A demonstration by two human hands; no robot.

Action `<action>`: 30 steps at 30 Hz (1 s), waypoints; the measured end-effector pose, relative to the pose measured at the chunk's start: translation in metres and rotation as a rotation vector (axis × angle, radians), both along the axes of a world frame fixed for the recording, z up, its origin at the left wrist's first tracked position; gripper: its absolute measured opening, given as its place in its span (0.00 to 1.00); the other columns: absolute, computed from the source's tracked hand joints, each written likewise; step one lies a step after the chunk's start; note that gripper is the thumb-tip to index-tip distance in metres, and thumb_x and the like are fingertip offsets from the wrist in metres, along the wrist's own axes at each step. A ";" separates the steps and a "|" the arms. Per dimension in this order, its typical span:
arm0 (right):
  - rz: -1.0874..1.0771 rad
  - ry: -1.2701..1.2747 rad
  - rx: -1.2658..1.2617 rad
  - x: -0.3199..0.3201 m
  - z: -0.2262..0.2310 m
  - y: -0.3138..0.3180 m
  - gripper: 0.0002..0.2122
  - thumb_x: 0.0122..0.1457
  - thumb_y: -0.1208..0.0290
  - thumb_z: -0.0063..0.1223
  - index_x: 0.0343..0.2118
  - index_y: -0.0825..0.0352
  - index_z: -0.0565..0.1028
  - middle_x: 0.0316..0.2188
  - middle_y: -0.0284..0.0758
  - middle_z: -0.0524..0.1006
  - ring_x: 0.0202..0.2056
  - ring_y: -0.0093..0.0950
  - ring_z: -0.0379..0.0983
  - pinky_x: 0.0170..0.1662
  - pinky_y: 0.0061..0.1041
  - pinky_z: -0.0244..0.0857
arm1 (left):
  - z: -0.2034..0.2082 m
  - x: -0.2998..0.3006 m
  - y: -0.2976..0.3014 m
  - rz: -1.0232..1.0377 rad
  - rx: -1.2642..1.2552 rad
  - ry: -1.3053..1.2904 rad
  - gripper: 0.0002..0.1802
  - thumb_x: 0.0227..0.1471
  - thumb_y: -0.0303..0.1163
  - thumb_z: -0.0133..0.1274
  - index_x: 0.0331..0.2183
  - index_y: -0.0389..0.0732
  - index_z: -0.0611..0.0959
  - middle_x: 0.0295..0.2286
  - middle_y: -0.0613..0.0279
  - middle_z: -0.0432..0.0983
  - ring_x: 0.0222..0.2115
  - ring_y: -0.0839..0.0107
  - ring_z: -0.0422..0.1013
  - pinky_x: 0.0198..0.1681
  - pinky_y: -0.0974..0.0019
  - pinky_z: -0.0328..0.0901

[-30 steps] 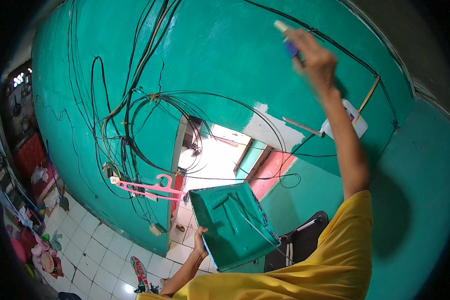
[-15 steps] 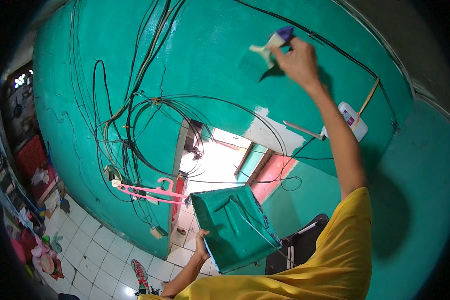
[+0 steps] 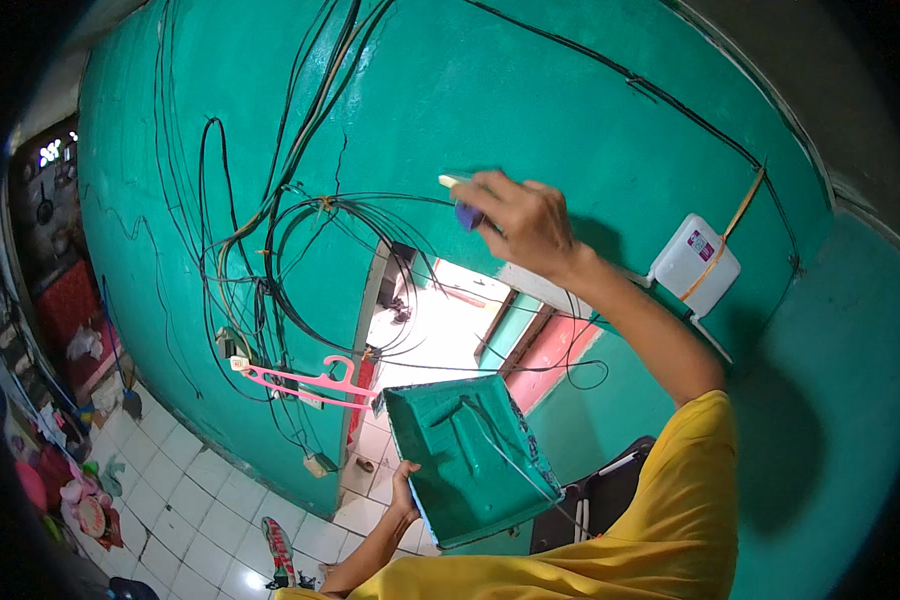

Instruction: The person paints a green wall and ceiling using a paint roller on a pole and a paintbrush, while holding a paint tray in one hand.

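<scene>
My left hand (image 3: 407,490) grips the left side of a paint tray (image 3: 450,500), which is smeared inside with green paint. A paint-covered roller (image 3: 462,415) with a thin wire handle (image 3: 510,462) appears to lie in it. My right hand (image 3: 525,222) is raised in front of the green wall, its fingers closed round a paintbrush (image 3: 467,214) with cream and purple parts. Most of the brush hides behind my fingers and it is a little blurred. Just below that hand is the top of a bright doorway.
Black cables (image 3: 270,200) hang in loops on the wall (image 3: 450,100). A pink hanger (image 3: 310,380) hangs left of the tray. A white router (image 3: 698,268) is strapped at the right. A dark chair (image 3: 610,480) stands below. Clutter (image 3: 80,500) lies on the tiled floor (image 3: 195,495) at left.
My right hand has moved down and left with the paintbrush, from high on the wall to above the doorway. My left hand and the tray have hardly moved.
</scene>
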State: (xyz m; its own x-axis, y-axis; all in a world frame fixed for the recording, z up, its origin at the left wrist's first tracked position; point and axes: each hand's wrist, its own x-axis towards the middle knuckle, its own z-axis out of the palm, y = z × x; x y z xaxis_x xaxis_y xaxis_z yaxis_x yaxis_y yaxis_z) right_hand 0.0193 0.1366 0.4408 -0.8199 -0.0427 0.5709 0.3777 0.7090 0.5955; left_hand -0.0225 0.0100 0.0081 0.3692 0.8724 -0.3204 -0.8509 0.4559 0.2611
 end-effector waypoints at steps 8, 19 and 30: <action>-0.166 0.561 0.070 0.012 0.107 0.045 0.13 0.45 0.60 0.61 0.25 0.67 0.77 0.13 0.36 0.72 0.15 0.27 0.68 0.19 0.26 0.60 | -0.027 0.007 0.005 -0.012 -0.036 0.021 0.25 0.35 0.44 0.47 0.37 0.41 0.73 0.31 0.56 0.71 0.30 0.59 0.69 0.37 0.54 0.67; -0.058 -0.007 0.558 -0.014 0.045 0.056 0.15 0.45 0.72 0.53 0.38 0.52 0.75 0.36 0.32 0.74 0.22 0.27 0.72 0.22 0.25 0.63 | -0.001 0.003 -0.006 -0.018 -0.019 0.027 0.25 0.35 0.44 0.46 0.38 0.42 0.73 0.33 0.56 0.70 0.32 0.59 0.68 0.38 0.54 0.66; 0.017 0.138 0.565 -0.041 0.100 0.043 0.18 0.42 0.74 0.57 0.40 0.52 0.75 0.36 0.28 0.75 0.23 0.26 0.73 0.24 0.23 0.63 | -0.006 0.001 0.001 0.003 0.005 0.013 0.27 0.34 0.45 0.47 0.39 0.41 0.73 0.33 0.55 0.71 0.32 0.58 0.68 0.37 0.53 0.66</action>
